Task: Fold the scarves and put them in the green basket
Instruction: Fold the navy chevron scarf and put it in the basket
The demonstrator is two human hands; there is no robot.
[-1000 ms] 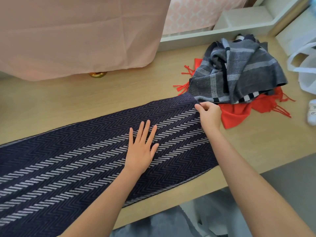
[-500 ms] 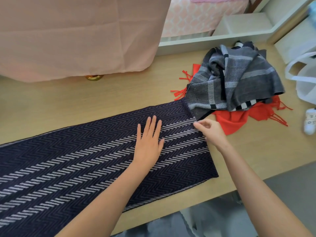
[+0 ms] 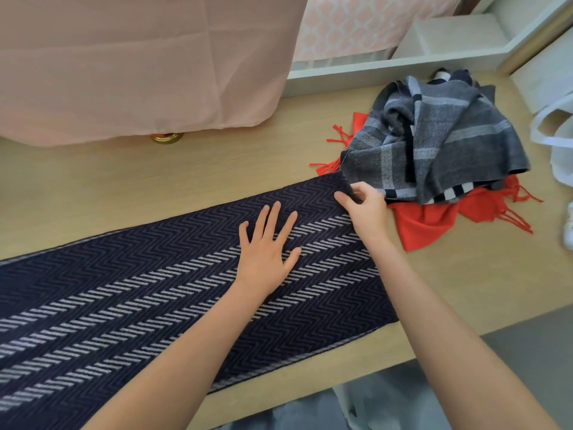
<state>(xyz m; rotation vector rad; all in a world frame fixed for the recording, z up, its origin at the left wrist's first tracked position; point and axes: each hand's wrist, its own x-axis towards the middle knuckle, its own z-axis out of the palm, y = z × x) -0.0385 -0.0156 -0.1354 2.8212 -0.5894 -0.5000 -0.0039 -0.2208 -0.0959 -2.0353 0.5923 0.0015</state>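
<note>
A long dark scarf (image 3: 155, 290) is lying flat on the table (image 3: 124, 187). It is running from the left side up to the middle. White zigzag stripes are running along it.

The left hand (image 3: 268, 249) is lying flat on the dark scarf, near its right end. Its fingers are straight and spread wide, and it is pressing the cloth down. It is not gripping anything.

The right hand (image 3: 366, 212) is pinching the far corner at the scarf's right end. Its thumb and fingers are curling round the cloth, and that corner is lifting a little off the table.

Just beside that corner, a grey scarf (image 3: 440, 144) is sitting in a crumpled heap. It is lying on top of a red scarf (image 3: 428, 221), whose fringe is sticking out on both sides. Both are resting at the far right of the table.

A pink cloth (image 3: 139, 63) is hanging at the back left. A white bag (image 3: 562, 162) is showing at the right edge.
</note>
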